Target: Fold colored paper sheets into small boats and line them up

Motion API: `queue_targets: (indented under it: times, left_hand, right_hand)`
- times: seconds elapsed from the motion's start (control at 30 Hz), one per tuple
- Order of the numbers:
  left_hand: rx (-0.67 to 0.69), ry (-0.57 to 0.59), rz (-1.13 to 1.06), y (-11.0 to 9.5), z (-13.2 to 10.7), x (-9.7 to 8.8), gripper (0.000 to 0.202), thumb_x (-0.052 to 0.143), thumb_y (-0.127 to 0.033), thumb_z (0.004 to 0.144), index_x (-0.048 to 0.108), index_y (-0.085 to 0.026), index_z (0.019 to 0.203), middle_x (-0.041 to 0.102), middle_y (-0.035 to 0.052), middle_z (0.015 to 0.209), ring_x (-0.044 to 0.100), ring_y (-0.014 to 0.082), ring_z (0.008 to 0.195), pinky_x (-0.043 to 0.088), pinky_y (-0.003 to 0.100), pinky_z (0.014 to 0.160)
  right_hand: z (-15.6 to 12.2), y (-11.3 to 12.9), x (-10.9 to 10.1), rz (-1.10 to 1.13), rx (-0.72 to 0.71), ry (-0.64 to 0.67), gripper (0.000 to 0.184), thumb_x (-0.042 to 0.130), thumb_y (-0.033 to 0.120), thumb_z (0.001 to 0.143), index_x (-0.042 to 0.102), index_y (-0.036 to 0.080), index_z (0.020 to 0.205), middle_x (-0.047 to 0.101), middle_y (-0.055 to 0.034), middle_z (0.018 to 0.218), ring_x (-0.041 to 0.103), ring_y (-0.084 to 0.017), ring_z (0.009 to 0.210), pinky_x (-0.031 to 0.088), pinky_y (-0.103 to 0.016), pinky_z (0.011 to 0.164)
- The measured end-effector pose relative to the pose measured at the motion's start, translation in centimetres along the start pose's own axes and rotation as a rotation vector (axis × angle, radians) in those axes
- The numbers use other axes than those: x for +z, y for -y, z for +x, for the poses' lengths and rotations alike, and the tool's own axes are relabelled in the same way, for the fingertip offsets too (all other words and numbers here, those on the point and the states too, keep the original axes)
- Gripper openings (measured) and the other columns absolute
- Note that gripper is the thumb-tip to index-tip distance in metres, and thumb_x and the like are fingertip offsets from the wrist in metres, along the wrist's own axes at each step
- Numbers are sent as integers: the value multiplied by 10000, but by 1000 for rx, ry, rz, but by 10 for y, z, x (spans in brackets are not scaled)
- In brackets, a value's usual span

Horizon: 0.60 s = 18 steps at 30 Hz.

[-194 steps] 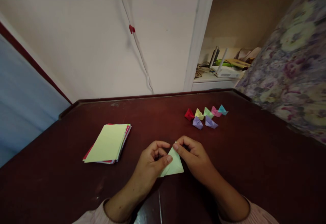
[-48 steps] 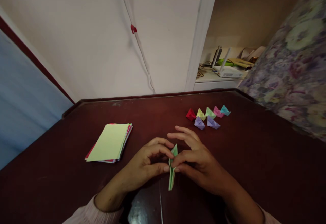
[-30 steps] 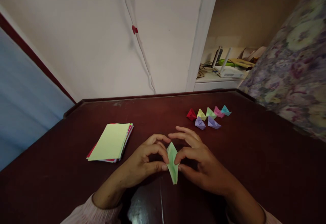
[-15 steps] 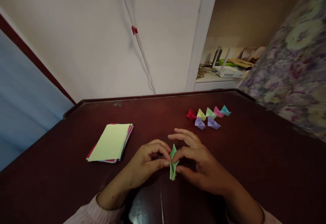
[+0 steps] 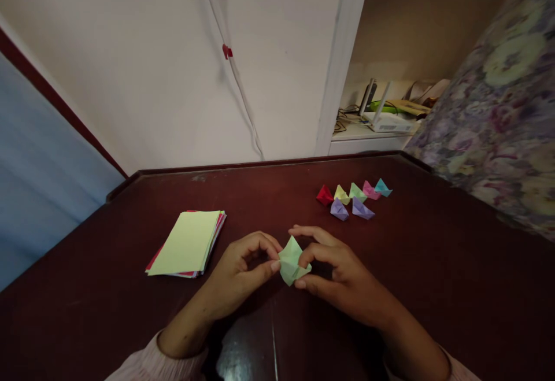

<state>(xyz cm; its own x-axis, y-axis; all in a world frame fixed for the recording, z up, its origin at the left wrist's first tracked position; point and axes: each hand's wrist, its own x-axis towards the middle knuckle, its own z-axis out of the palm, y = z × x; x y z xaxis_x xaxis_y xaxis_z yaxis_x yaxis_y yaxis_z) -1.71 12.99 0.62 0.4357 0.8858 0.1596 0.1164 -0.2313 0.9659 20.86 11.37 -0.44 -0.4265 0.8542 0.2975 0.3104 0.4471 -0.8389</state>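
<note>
A light green paper boat (image 5: pixel 291 261) is held between my two hands above the front part of the table. My left hand (image 5: pixel 245 268) pinches its left corner between thumb and fingers. On the other side, my right hand (image 5: pixel 336 268) grips the right corner, thumb below and index finger over the fold; part of the paper is covered by these fingers. The boat's peak points away from me and its sides are spread out.
Several small folded paper boats (image 5: pixel 340 209) in red, yellow, green, pink, blue and purple stand at the back right. A stack of coloured paper sheets (image 5: pixel 186 242) lies on the left of the dark red table (image 5: pixel 260 196). A white router (image 5: pixel 388 121) sits on a shelf behind.
My hands have drawn slightly apart, and the green paper has gone from a narrow, upright fold to a wider boat shape with its peak showing.
</note>
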Motion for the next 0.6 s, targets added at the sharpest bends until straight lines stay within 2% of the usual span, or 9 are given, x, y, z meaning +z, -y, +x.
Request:
queue_targets:
  times: [0.07,0.17,0.37,0.6]
  left_hand:
    - [7,-31,-10,1,0,1,84,701,-213,863,675,-182,789,662,50,930,608,202,877,456,314,801]
    - [11,-45,-31,3,-1,2,88,702,-229,866,676,-182,798,661,54,926,611,207,872,466,322,795]
    - [6,-52,-12,4,-1,2,90,694,-231,876,678,-186,800,663,48,905,605,203,860,465,317,783]
    - [-4,-66,-78,5,-1,7,84,700,-221,869,671,-180,802,658,41,896,603,188,836,473,304,756]
  right_hand:
    - [0,0,0,31,-12,14,107,772,198,837,711,240,914,586,-87,1368,566,-266,1280,467,-433,1047]
    - [-1,-1,0,49,-56,41,171,771,226,845,726,256,1008,580,-85,1374,574,-259,1268,478,-406,1038]
    - [0,-2,0,-3,-36,64,59,694,238,906,747,227,930,596,-90,1340,562,-277,1266,481,-430,1036]
    - [3,4,0,143,-55,143,67,706,173,893,732,224,927,627,-28,1126,631,-187,1051,507,-324,961]
